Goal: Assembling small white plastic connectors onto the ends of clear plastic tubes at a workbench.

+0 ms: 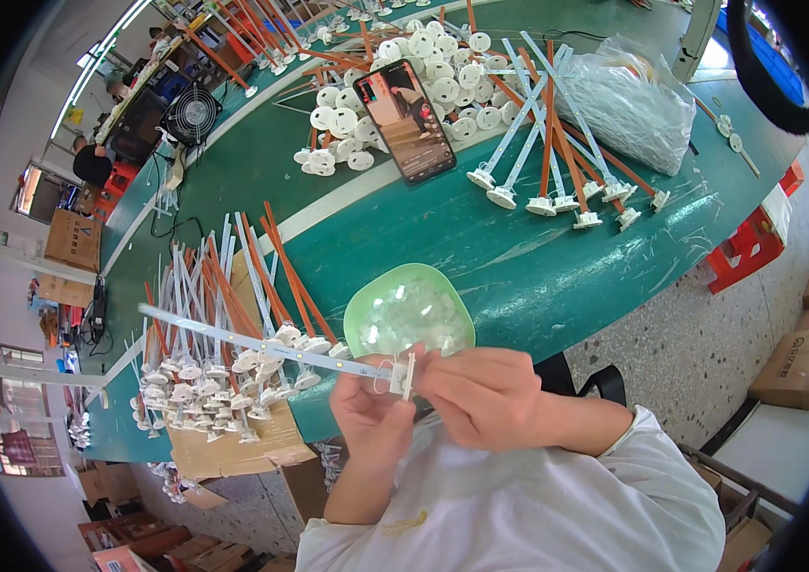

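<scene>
My left hand [372, 424] is closed around the white plastic base of an LED strip light [271, 349]. The strip is pale with small yellowish chips, and it points away to the upper left. The base is turned edge-on, with thin pale wires looping beside it. My right hand [481, 396] is pinched at the far face of that base; whatever its fingertips hold is hidden. Just beyond both hands sits a light green bowl [357, 313] filled with small clear glossy pieces.
Many finished-looking strips with white bases [204, 391] lie on cardboard [233, 443] at left. A phone [404, 121] leans against a pile of white discs [442, 76]. More strips [547, 143] and a clear plastic bag [628, 110] lie right. A red stool [747, 250] stands beyond the green table [557, 276].
</scene>
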Action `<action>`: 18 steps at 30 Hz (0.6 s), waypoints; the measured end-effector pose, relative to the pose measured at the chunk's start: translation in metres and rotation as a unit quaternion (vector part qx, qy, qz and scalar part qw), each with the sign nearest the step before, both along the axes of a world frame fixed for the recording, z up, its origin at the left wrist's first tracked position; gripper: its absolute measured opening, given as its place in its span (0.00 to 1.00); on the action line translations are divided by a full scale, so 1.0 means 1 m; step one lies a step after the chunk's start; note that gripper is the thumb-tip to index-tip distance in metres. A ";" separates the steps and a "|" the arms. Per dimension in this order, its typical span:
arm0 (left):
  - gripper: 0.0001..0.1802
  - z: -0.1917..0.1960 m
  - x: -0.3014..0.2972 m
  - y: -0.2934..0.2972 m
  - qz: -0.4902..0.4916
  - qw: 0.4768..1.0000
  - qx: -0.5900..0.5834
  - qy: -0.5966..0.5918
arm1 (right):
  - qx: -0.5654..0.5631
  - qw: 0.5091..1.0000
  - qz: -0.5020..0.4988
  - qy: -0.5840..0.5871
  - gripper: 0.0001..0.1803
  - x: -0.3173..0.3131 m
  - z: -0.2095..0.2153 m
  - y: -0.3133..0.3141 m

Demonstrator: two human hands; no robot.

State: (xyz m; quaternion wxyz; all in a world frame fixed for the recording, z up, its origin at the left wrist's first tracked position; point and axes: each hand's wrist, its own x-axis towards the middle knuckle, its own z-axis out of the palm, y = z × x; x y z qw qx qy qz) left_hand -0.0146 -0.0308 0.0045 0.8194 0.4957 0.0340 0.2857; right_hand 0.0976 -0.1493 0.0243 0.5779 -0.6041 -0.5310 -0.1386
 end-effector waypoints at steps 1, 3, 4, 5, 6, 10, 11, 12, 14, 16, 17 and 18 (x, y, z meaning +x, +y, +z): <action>0.27 0.000 -0.001 -0.002 0.001 1.000 0.000 -0.001 | 0.000 1.000 0.001 -0.001 0.10 -0.004 0.000 0.001; 0.21 0.001 -0.001 -0.008 0.034 0.998 -0.048 0.006 | 0.047 0.998 -0.043 -0.017 0.10 -0.012 -0.004 0.006; 0.21 0.001 -0.002 -0.009 0.035 0.998 -0.048 0.005 | 0.046 0.998 -0.042 -0.018 0.10 -0.011 -0.005 0.006; 0.21 0.001 -0.002 -0.010 0.032 0.998 -0.058 0.010 | 0.045 0.998 -0.040 -0.029 0.13 -0.009 -0.006 0.006; 0.21 0.001 -0.002 -0.010 0.030 0.997 -0.069 0.016 | 0.044 0.998 -0.037 -0.040 0.15 -0.008 -0.008 0.007; 0.20 0.004 -0.005 -0.006 0.003 0.995 -0.096 -0.005 | 0.083 0.994 -0.019 -0.072 0.16 -0.006 -0.009 0.010; 0.21 0.005 -0.004 -0.005 0.002 0.996 -0.093 -0.009 | 0.074 0.996 0.009 -0.047 0.15 -0.004 -0.007 0.009; 0.21 0.005 -0.004 -0.004 0.002 0.996 -0.089 -0.013 | 0.066 0.997 0.038 -0.022 0.14 -0.003 -0.005 0.008; 0.22 0.005 -0.007 -0.003 -0.008 0.997 -0.078 -0.019 | 0.061 0.996 0.068 0.010 0.12 0.003 -0.001 0.004; 0.23 0.006 -0.008 -0.002 -0.019 0.997 -0.067 -0.024 | 0.057 0.993 0.097 0.042 0.11 0.006 0.001 0.002; 0.23 0.006 -0.008 -0.001 -0.036 0.997 -0.063 -0.031 | 0.057 0.991 0.109 0.054 0.10 0.008 0.002 0.001; 0.24 0.006 -0.009 -0.001 -0.051 0.996 -0.061 -0.038 | 0.057 0.989 0.121 0.065 0.10 0.008 0.002 0.001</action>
